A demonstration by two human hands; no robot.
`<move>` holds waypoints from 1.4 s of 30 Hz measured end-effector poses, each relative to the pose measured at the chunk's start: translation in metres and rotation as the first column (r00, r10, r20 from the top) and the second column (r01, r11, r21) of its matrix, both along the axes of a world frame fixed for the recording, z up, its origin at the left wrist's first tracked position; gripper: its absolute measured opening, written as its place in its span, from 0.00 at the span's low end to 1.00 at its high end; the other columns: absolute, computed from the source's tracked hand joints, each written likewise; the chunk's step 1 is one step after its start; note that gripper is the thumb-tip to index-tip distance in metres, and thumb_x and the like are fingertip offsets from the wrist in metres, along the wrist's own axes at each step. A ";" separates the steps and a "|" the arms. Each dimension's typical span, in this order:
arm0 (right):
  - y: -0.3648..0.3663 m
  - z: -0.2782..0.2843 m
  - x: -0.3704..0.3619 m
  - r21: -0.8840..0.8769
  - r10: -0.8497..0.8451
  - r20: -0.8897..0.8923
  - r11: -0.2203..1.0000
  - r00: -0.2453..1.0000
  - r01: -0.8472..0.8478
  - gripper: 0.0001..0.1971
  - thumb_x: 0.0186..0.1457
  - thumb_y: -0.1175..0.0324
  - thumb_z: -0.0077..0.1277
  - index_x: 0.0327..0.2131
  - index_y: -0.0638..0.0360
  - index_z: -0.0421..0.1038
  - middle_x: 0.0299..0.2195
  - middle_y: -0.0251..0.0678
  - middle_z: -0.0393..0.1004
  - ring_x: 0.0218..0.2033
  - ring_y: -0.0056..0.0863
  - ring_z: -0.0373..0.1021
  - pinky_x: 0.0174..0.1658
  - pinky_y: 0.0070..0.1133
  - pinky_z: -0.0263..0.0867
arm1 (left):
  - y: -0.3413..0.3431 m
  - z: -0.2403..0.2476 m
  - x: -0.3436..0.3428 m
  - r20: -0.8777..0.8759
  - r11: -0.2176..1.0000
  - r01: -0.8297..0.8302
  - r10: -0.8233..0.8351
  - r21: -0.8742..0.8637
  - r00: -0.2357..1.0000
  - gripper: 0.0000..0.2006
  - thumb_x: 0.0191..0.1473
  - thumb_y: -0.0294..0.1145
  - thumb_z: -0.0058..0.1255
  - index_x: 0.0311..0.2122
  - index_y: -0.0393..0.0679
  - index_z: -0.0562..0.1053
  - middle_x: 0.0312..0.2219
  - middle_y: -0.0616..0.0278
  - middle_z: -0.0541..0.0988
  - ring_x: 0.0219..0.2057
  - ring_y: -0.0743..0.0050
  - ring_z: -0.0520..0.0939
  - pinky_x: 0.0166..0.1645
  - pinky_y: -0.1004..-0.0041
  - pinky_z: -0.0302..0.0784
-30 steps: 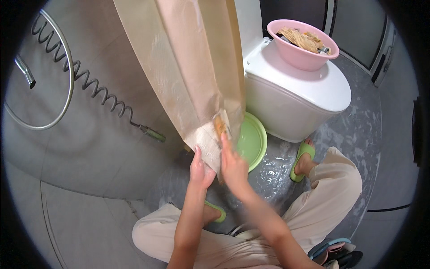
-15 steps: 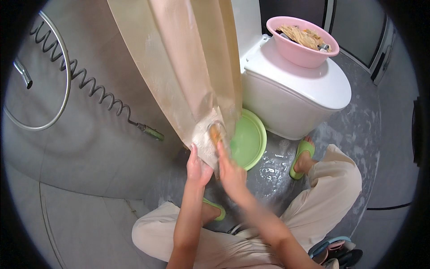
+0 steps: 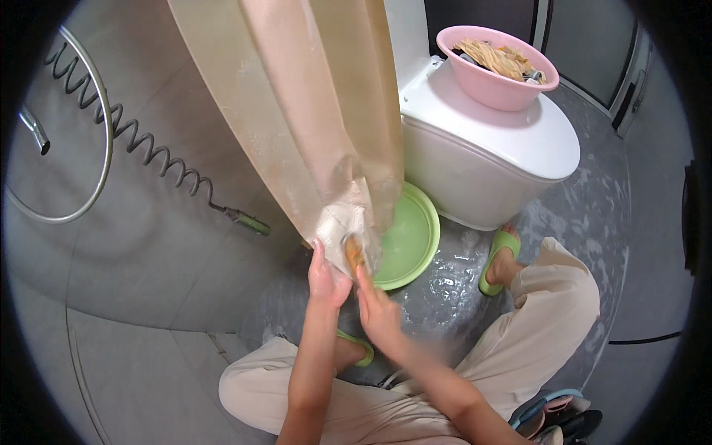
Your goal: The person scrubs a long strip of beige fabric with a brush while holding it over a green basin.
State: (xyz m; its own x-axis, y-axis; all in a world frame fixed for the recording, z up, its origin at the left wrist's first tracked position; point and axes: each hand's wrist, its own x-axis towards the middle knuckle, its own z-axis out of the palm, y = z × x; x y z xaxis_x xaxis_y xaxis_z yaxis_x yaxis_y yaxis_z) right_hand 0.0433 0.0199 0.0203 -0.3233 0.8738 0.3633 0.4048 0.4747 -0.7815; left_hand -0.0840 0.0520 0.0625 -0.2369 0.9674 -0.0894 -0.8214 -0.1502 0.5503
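A long beige curtain [image 3: 297, 96] hangs from above, its lower part covered in white foam. At the lower edge, my left hand [image 3: 327, 282] grips the curtain from beneath, with the thumb up along its side. My right hand [image 3: 379, 310] is closed round a scrubbing brush [image 3: 354, 254] with an orange-brown wooden back, pressed on the foamy cloth. The bristles are hidden against the fabric. Behind the curtain's bottom, a round green basin [image 3: 415, 245] stands on the floor, partly covered by the cloth.
A pink basin [image 3: 493, 89] of crumpled clothes rests on the closed toilet lid [image 3: 545, 141]. Along the left wall hang a coiled grey hose [image 3: 152, 147] and a curved metal pipe [image 3: 108, 111]. The grey floor [image 3: 452, 285] is wet. Shoes [image 3: 567, 415] sit at lower right.
My right hand has drawn the brush down the cloth, closer to me. My left hand keeps its hold on the curtain's lower edge.
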 end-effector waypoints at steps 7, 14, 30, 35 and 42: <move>0.047 -0.024 -0.006 -0.011 -0.107 -0.062 0.994 0.992 0.107 0.27 0.58 0.70 0.43 0.62 0.48 0.54 0.24 0.49 0.72 0.22 0.46 0.71 0.25 0.36 0.67 | 0.009 -0.017 0.004 -0.100 1.000 -0.016 0.014 -0.016 0.995 0.28 0.64 0.48 0.29 0.62 0.39 0.53 0.60 0.56 0.60 0.60 0.58 0.61 0.64 0.60 0.52; 0.015 -0.051 -0.011 -0.153 0.025 -0.115 0.987 0.993 -0.043 0.28 0.59 0.69 0.42 0.63 0.45 0.50 0.38 0.54 0.74 0.34 0.50 0.73 0.33 0.36 0.69 | 0.017 -0.095 -0.011 -0.360 0.941 -0.052 -0.076 -0.333 0.930 0.26 0.63 0.47 0.35 0.58 0.38 0.59 0.54 0.57 0.66 0.56 0.65 0.67 0.60 0.66 0.60; 0.028 -0.054 0.002 -0.235 -0.121 0.047 0.964 0.992 0.129 0.29 0.58 0.70 0.43 0.63 0.48 0.51 0.25 0.54 0.72 0.24 0.52 0.71 0.27 0.40 0.65 | 0.015 -0.098 0.007 -0.049 0.981 0.077 -0.087 -0.176 0.995 0.31 0.62 0.57 0.27 0.59 0.43 0.58 0.55 0.57 0.67 0.56 0.57 0.66 0.62 0.58 0.57; -0.002 -0.052 0.009 -0.160 0.025 0.104 0.987 0.994 -0.008 0.28 0.58 0.70 0.44 0.62 0.48 0.52 0.25 0.52 0.72 0.23 0.51 0.70 0.26 0.39 0.65 | 0.006 -0.101 -0.005 0.106 0.983 0.130 -0.117 -0.127 0.987 0.29 0.62 0.55 0.30 0.59 0.43 0.58 0.55 0.56 0.66 0.57 0.57 0.66 0.63 0.57 0.56; -0.014 -0.050 0.006 -0.087 0.042 0.043 0.996 0.998 -0.038 0.27 0.58 0.68 0.42 0.61 0.46 0.54 0.18 0.46 0.71 0.18 0.46 0.71 0.22 0.38 0.67 | 0.005 -0.111 -0.002 0.181 0.959 0.184 -0.146 -0.217 0.973 0.28 0.61 0.54 0.33 0.57 0.42 0.61 0.54 0.53 0.67 0.56 0.55 0.67 0.61 0.55 0.59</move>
State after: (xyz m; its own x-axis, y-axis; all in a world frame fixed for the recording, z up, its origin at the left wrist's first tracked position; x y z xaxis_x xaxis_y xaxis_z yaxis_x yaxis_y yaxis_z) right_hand 0.0498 0.0059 -0.0293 -0.3729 0.8871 0.2721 0.4222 0.4233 -0.8016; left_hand -0.0856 0.0574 -0.0488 -0.0394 0.9400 -0.3388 -0.9046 0.1105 0.4117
